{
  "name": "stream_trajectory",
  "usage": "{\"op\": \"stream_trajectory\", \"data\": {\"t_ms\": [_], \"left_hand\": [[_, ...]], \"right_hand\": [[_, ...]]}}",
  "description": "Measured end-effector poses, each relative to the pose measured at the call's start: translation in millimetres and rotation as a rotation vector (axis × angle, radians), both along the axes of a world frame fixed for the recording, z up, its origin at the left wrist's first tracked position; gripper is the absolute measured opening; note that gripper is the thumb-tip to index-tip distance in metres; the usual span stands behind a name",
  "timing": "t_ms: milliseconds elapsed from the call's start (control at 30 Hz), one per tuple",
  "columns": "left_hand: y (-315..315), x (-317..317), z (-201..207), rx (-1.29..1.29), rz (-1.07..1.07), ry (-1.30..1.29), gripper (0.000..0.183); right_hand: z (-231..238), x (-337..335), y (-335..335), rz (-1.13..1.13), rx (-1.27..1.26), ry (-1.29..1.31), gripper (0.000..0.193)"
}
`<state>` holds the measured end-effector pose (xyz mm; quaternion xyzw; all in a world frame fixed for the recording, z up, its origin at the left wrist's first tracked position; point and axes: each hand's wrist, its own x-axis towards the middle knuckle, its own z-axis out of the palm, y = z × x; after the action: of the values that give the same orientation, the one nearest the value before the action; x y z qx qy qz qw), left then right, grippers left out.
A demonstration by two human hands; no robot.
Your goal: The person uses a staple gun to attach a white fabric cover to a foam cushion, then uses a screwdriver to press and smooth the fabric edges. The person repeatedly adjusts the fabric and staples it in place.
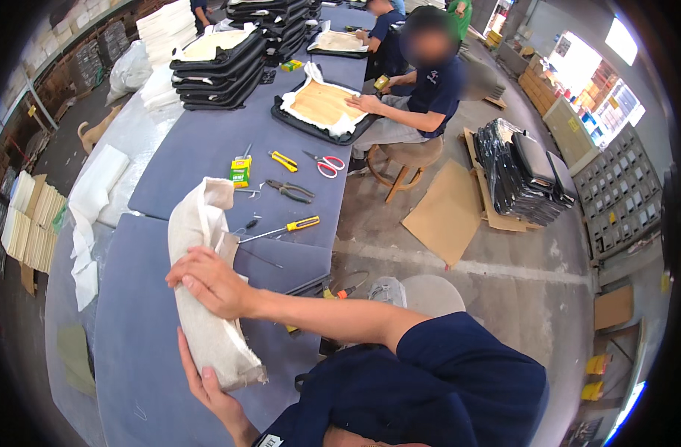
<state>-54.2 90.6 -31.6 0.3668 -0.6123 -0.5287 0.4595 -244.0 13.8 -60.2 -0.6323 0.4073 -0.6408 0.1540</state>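
A long, curved pad covered in beige cloth (225, 339) stands tilted over the near table, its edges folded and its near corner frayed. My right hand (210, 283) lies across its middle, fingers curled over the far-left edge. Lower down, my left hand (214, 395) grips the near end from below, partly hidden by the cloth. Just beyond the pad lie a screwdriver with a yellow handle (303, 223), dark pliers (290, 191), scissors with red handles (327, 164), a yellow utility knife (284, 161) and a green-and-yellow small box (240, 171).
Blue-grey tables (154, 283) run away from me. Across them, a co-worker (430, 97) on a wooden stool handles a cloth-edged panel (322, 104). Stacked black cushions (217, 82) stand farther left. White cloth (94, 194) hangs along the left. Flat cardboard (444, 212) and wrapped seat stacks (511, 179) lie right.
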Motion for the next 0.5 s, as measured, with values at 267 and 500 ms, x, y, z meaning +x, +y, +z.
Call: {"op": "stream_trajectory", "data": {"t_ms": [267, 500], "left_hand": [[1.0, 15.5, -23.7, -0.153, 0.026, 0.025, 0.076], [1.9, 24.7, -27.7, -0.217, -0.004, 0.01, 0.069]], "right_hand": [[2.7, 5.7, 6.0, 0.013, 0.014, 0.005, 0.03], [3.5, 8.8, 11.7, 0.0, -0.012, -0.001, 0.027]]}}
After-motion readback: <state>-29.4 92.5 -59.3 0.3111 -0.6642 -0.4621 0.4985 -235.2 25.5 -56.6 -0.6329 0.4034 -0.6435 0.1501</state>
